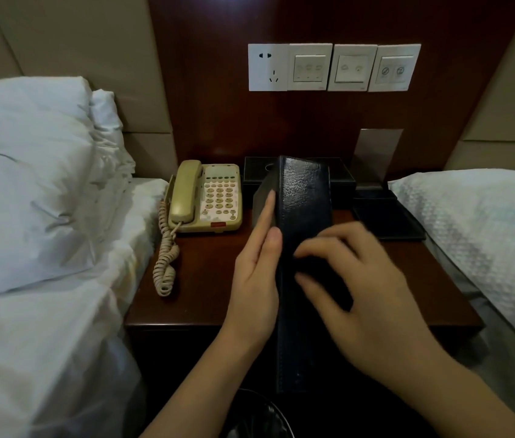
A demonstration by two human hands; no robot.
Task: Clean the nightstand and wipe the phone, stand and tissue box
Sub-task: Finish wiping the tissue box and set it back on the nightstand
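A long, dark blue leather-look tissue box (305,216) with stitched edges is held up above the front half of the dark reddish-brown wooden nightstand (205,279), its far end tilted toward the headboard and its near end reaching past the nightstand's front edge. The left hand (257,273) lies flat against the box's left side, fingers straight and pointing away from the person, thumb pressed on the upper edge. The right hand (360,279) rests on the box's broad top face from the right, its fingers loosely bent and blurred; whether it grips anything cannot be told. At the back left of the nightstand sits a beige corded desk phone (207,197), handset in its cradle on the left, its coiled beige cord (165,254) trailing toward the front along the left edge. Behind the tissue box, against the wall panel, stands a black rectangular tray (341,175), and to the right of it a flat black leather-look pad (388,216) lies near a shiny metal upright plate (377,153). On the dark wood panel above is a row of white wall switches and a socket (333,67). A rumpled white pillow and duvet (35,184) lie on the left, and a white textured pillow (483,222) on the right.
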